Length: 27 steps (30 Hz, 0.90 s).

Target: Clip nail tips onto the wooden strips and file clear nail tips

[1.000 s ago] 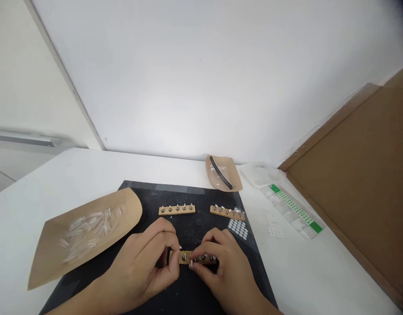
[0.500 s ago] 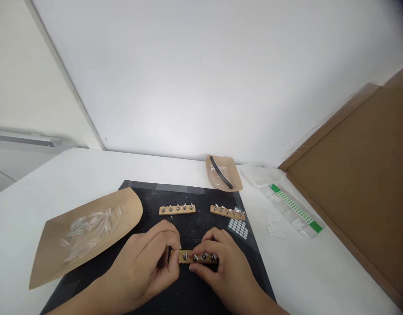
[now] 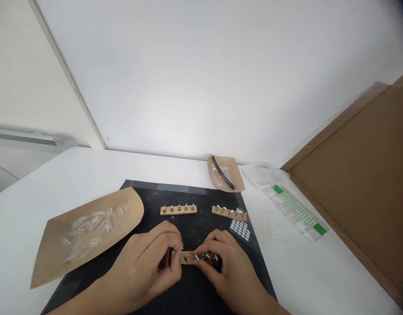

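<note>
A tan strip with a row of metal pegs point(image 3: 189, 258) lies on the black mat near its front edge. Each visible peg carries a small white tip. My left hand point(image 3: 149, 258) is pinched closed over the strip's left end, its fingers hiding what they grip; a speck of white shows at the fingertips. My right hand point(image 3: 226, 267) closes thumb and forefinger on a white-tipped peg point(image 3: 196, 257) near the strip's middle. More pegs stand beneath its curled fingers. Farther back are two similar strips, one at the left point(image 3: 178, 210) and one at the right point(image 3: 229, 213).
A brown paper tray point(image 3: 50, 258) of clear plastic nail tips sits left on the black mat point(image 3: 188, 232). A sheet of white oval tabs point(image 3: 240, 230) lies at the right. Behind is a small paper tray point(image 3: 236, 168) with a dark nail file point(image 3: 223, 173). A green-marked clear packet point(image 3: 298, 210) lies far right.
My right thumb and forefinger have drawn together on a peg near the strip's middle. My left hand keeps its pinch at the left end. The whole view has shifted slightly.
</note>
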### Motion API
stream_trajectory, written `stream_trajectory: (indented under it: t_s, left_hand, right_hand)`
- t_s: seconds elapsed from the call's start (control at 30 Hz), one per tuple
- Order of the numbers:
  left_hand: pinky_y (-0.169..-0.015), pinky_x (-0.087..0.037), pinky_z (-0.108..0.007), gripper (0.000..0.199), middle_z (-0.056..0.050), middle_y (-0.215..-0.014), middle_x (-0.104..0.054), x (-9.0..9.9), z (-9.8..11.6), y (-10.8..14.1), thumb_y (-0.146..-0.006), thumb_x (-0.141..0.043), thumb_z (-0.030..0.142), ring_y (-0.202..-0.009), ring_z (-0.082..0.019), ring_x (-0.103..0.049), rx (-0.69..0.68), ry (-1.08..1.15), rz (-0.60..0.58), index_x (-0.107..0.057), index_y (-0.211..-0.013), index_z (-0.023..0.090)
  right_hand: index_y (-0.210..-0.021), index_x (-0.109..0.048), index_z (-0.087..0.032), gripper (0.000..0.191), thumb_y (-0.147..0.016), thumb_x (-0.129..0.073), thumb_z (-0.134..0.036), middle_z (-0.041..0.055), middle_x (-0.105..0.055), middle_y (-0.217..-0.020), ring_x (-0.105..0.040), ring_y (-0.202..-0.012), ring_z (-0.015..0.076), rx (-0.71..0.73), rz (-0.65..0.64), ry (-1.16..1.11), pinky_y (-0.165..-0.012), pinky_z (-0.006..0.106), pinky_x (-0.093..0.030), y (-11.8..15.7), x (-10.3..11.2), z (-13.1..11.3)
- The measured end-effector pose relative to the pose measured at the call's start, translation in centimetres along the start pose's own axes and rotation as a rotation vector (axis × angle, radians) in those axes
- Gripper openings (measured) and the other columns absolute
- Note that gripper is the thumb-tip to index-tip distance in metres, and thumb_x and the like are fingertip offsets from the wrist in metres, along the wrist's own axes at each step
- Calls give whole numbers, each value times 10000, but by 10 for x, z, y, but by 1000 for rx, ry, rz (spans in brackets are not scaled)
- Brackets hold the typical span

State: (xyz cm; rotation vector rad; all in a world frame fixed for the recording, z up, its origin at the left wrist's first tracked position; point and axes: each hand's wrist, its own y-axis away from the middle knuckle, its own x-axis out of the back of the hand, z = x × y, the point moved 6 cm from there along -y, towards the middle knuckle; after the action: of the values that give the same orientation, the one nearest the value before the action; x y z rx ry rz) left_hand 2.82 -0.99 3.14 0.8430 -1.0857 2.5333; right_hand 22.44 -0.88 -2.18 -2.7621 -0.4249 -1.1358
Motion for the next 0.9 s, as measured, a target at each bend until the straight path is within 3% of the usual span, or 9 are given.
stream_trajectory:
  t_s: [0.2,0.3,0.47,0.67,0.9]
  left_hand:
    - [-555,-471,-203,203,-18,-902,-633,-1,3,1,-937,-552,3,-630,-98,-601,-9,10,-3,-560,-948,206]
    - [-542,-474,-200,198,-18,-899,-635,-3,3,1,-930,-551,11,-611,-96,-597,-1,31,-10,-566,-942,208]
    - [-515,-462,-195,224,-19,-892,-638,-14,2,3,-884,-558,-2,-592,-95,-591,19,93,-9,-573,-940,214]
    - [-478,-407,-191,261,2,-795,-616,-25,6,7,-784,-593,-13,-540,-92,-553,70,268,55,-586,-888,226]
    - [-447,-375,-167,218,-8,-849,-645,-28,2,4,-820,-612,-2,-491,-50,-492,117,370,27,-630,-877,208]
  right_hand:
    - [-966,-771,-307,162,-887,-805,-170,12,-689,-985,-652,-933,232,13,29,43,-809,357,-539,0,2,-2]
    - [-1014,-751,-295,261,-805,-868,-191,18,-687,-996,-655,-939,246,55,68,80,-811,365,-553,1,13,-9]
    - [-1192,-716,-282,392,-829,-866,-277,55,-677,-1053,-670,-952,244,307,195,54,-812,366,-582,7,32,-33]
    - [-1168,-726,-257,241,-943,-808,-274,34,-744,-947,-690,-817,189,601,286,-17,-724,317,-572,13,31,-53]
    - [-1108,-753,-270,166,-968,-776,-186,11,-780,-894,-702,-755,167,649,318,-70,-691,302,-566,15,34,-55]
